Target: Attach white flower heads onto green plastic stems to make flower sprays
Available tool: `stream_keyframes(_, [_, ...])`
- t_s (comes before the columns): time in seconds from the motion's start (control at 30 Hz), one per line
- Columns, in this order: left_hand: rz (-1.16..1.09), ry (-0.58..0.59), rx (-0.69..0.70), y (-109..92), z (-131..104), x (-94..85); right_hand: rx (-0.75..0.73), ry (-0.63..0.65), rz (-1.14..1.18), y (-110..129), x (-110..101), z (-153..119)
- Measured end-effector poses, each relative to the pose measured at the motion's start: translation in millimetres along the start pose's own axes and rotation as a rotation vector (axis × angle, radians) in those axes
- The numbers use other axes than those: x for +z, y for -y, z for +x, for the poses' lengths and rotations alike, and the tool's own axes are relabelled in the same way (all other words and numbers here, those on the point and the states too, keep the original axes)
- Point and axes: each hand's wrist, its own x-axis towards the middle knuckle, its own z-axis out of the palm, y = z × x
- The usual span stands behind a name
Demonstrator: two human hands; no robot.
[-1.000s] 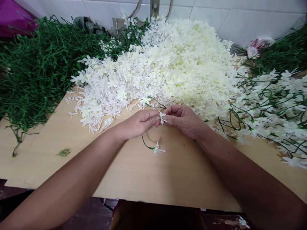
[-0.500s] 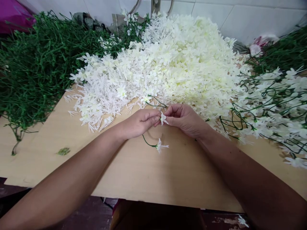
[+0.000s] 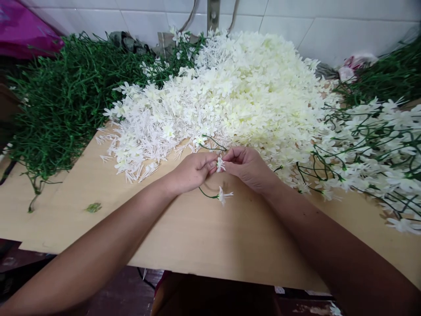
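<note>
Near the middle, my left hand [image 3: 197, 171] is closed in a pinch on the green stem of an artificial flower, just behind its small white bloom [image 3: 220, 165]. The thumb and forefinger of my right hand [image 3: 248, 164] are closed at the petals' right side; whether a tiny part is between them is hidden. Below the hands, a second white bloom [image 3: 225, 196] hangs on a curved green stem that runs behind my left hand. Another thin green stem [image 3: 214, 142] arches above the fingers, with a white bloom [image 3: 200, 139] at its end.
A large heap of loose white petals [image 3: 263, 87] and stamens [image 3: 141, 136] covers the back of the brown board [image 3: 184, 237]. Green stems [image 3: 75, 87] pile up at left. Stemmed white flowers [image 3: 378, 149] lie at right. A tiled wall [image 3: 289, 30] stands behind.
The view has shifted slightly, so the heaps appear lower. Both hands stay together at the bloom, which has turned a little in the fingers. The hanging bloom has swung slightly.
</note>
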Motion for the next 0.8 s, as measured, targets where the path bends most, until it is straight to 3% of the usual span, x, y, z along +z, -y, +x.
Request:
stream_keyframes(0.33, [-0.173, 0.040, 0.009, -6.9, -0.1, -6.3, -0.014, 0.228, 0.237, 0.5, -8.2, -2.1])
stream_keyframes(0.57, [-0.134, 0.069, 0.060, -5.5, 0.0, -9.8, 0.038, 0.167, 0.213, -0.2, -9.5, 0.2])
stream_keyframes(0.8, [-0.156, 0.079, 0.074, -2.3, -0.7, -10.5, 0.042, 0.191, 0.212, -0.5, -12.9, 1.7])
